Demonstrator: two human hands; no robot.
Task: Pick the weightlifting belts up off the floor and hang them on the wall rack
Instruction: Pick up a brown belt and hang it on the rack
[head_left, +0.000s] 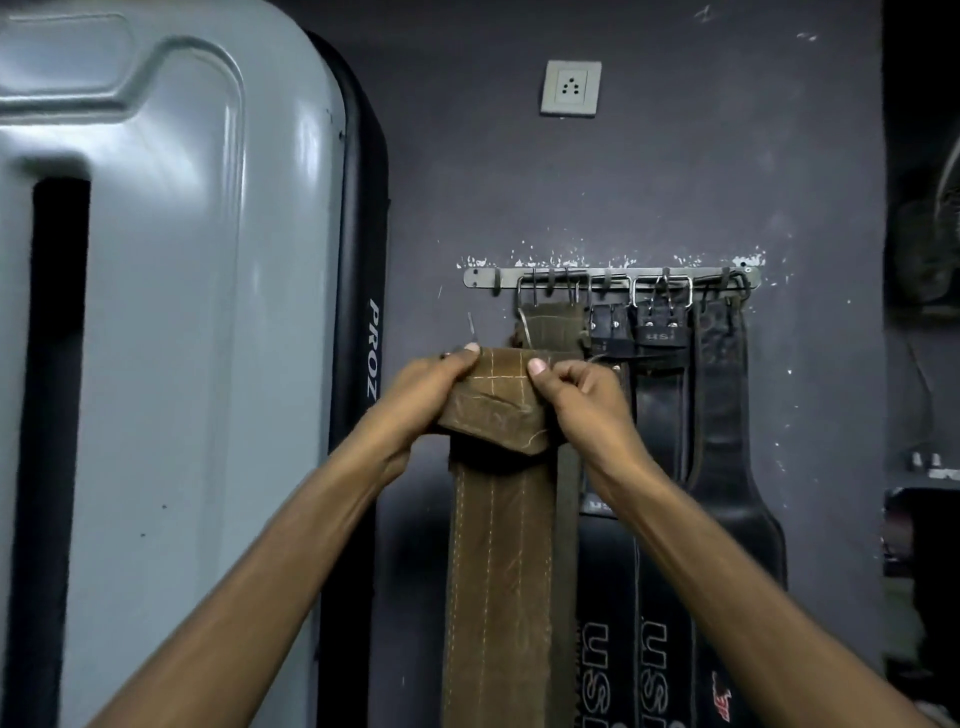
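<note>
Weightlifting belts hang from the wall rack on a dark painted wall below a socket. Both hands pinch the folded top of a brown belt just under the rack's free left hooks: left hand and right hand, fingers pressed onto it. Black belts crowd the right; a grey machine panel stands close left.

Brown stitched belt hangs vertical before the wall, its top end folded over below the rack, clasped by both hands. Wall rack: horizontal metal bar with hooks. Hung on it by buckles: olive belt, two black belts with white lettering, another black belt rightmost.
</note>
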